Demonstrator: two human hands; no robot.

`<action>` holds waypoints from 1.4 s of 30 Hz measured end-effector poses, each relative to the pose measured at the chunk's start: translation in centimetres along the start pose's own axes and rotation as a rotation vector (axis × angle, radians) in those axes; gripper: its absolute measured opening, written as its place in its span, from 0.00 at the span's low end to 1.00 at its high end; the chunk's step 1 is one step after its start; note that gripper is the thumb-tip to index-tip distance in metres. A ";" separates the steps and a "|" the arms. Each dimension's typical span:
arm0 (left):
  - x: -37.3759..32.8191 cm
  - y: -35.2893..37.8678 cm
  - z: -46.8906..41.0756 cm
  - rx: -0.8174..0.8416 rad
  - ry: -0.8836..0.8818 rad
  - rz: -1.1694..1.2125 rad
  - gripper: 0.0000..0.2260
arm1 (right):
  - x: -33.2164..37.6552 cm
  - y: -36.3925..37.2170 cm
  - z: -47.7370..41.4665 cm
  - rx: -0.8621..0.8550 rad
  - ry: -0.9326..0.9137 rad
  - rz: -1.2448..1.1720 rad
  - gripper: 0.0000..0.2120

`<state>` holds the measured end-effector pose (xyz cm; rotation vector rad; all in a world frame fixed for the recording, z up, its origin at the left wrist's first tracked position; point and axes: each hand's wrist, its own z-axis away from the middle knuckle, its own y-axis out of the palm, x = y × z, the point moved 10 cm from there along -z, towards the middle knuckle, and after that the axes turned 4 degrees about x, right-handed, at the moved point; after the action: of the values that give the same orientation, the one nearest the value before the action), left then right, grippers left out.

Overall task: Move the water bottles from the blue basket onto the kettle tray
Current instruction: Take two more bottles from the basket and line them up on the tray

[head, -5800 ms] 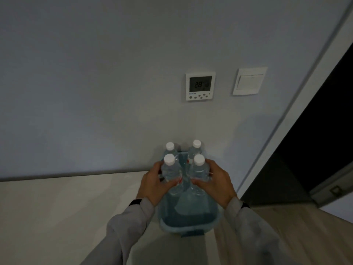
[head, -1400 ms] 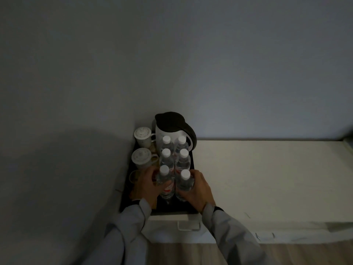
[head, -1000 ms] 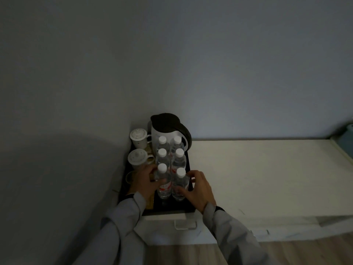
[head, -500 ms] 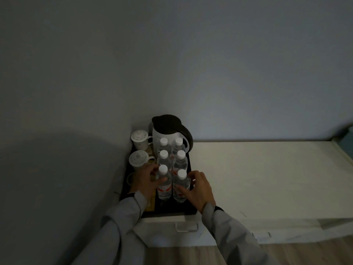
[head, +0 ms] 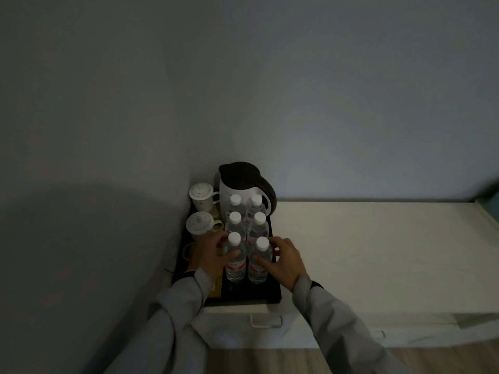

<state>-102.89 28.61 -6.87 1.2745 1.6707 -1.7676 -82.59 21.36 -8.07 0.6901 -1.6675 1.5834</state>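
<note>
- Dim overall, low exposure, cool grey-blue cast; wall (head: pixel 270 76) reads as flat murky grey.
- Brightest area is the cream counter top (head: pixel 378 252), lit softly from the right; no hard light source in view.
- Large soft-edged shadow on the left wall (head: pixel 81 238), darkest toward the lower left corner.
- Black tray (head: pixel 251 295) crushed to near black, detail lost.
- White bottle caps (head: pixel 235 238) stand out clearly, no glare.
- Fine detail soft and noisy; bottle labels unreadable.
- Wide-angle bending: counter back edge curves, sleeves (head: pixel 351 333) stretch at the bottom edge.
- Corners vignetted.
</note>
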 end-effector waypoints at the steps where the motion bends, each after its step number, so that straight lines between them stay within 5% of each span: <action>1: -0.1 0.0 0.0 0.001 0.007 0.005 0.19 | -0.1 0.1 0.0 -0.003 0.013 -0.002 0.29; 42: 0.0 0.7 0.0 0.088 0.016 0.028 0.19 | 1.3 0.9 0.1 0.031 -0.004 -0.007 0.24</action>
<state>-102.33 28.50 -7.23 1.3463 1.5916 -1.8374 -84.07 21.45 -7.55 0.7144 -1.6450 1.6071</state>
